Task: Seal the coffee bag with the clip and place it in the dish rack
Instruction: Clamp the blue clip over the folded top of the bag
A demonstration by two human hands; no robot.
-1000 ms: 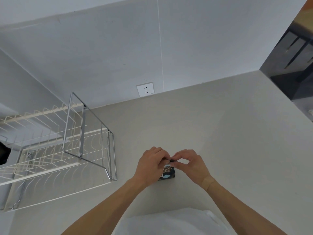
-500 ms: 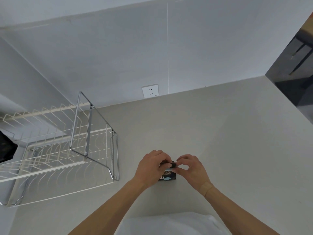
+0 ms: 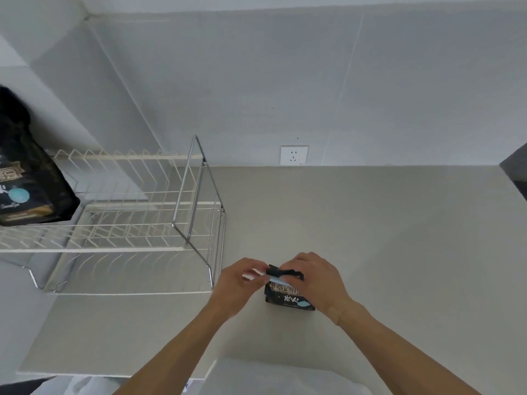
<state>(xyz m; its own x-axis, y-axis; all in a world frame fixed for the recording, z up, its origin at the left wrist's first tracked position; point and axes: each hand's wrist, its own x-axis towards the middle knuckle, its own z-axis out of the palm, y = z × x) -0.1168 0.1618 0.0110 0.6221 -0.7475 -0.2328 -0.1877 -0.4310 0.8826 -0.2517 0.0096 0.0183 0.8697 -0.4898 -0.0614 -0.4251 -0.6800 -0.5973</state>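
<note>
Meanwhile, far left, second coffee bag [image 3: 25, 183] rests at dish rack [image 3: 128, 223] end. Left hand [image 3: 239, 283] pinches pale clip [image 3: 275, 278] onto folded top; right hand [image 3: 316, 277] pinches fold shut. Coffee bag [image 3: 288, 297] stands on desk [image 3: 370, 238]. Sealing underway; next likely: snap clip, carry left. Two bags, one rack, one clip.

A small black coffee bag [image 3: 288, 298] with a slightly glossy printed foil-like face stands on a smooth, matt grey-beige countertop [image 3: 370, 229]. The wire dish rack [image 3: 142, 223] pairs shiny chrome metal end frames with cream-coated wire. A larger glossy black bag [image 3: 25, 183] rests in it.
</note>
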